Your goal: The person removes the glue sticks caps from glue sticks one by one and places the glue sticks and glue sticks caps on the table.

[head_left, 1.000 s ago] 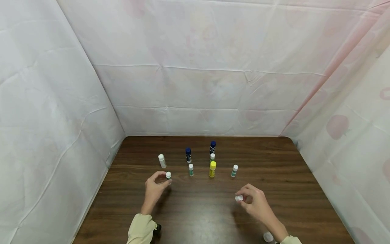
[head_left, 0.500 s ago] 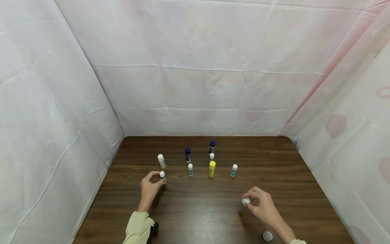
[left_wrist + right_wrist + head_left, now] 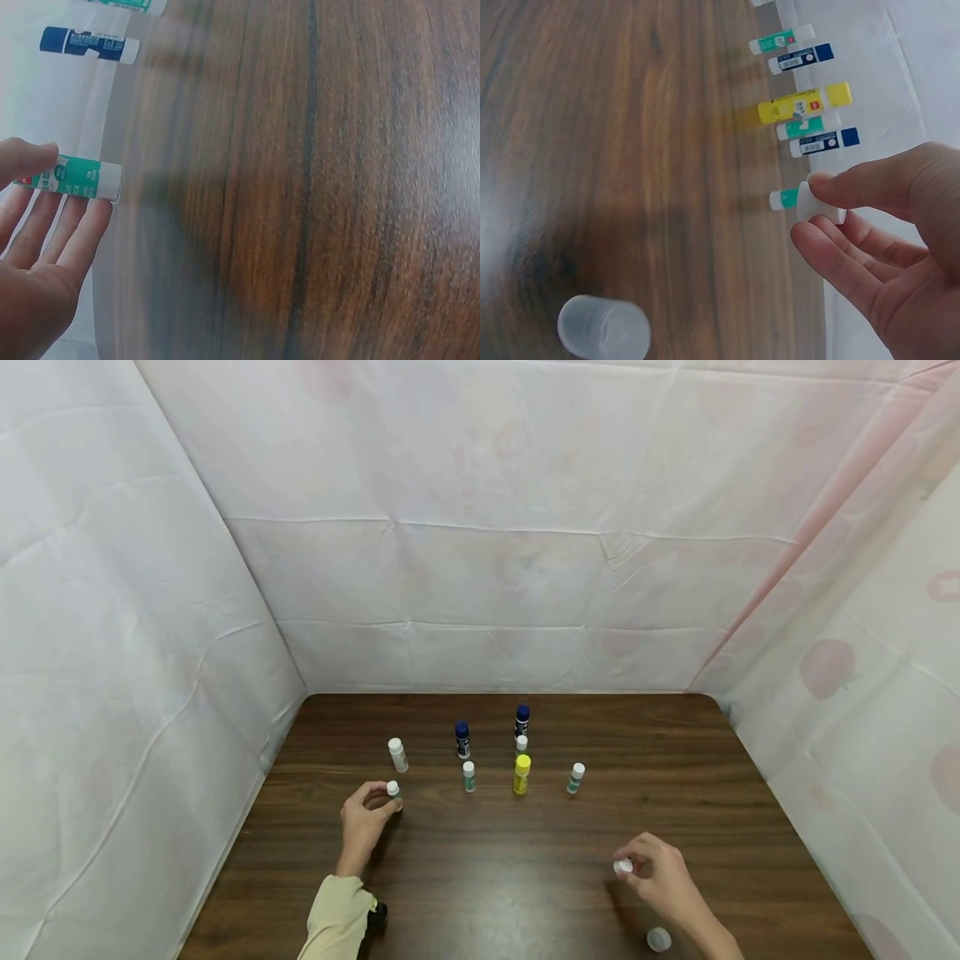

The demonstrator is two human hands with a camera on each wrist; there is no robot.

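My left hand (image 3: 365, 823) pinches a small green glue stick (image 3: 79, 178) upright between thumb and fingers, at the left of the table. Its white cap end points up in the head view; I cannot tell whether its base touches the wood. On the right side, my right hand (image 3: 663, 875) holds a small white cap (image 3: 819, 206) between thumb and fingertips, above the table. Nearer the front edge a translucent open cup (image 3: 604, 328) stands below that hand; the head view shows its round mouth.
Several glue sticks stand farther back: a white one (image 3: 398, 755), two blue-capped ones including a left one (image 3: 462, 740), a yellow one (image 3: 522, 775) and green-labelled ones, the rightmost (image 3: 576, 778) apart from the others. White cloth walls (image 3: 480, 577) enclose the brown table (image 3: 480, 877).
The left hand has shifted left with the green glue stick. My right hand has moved right and toward the front edge, still holding the white cap, and the cup shows more fully.
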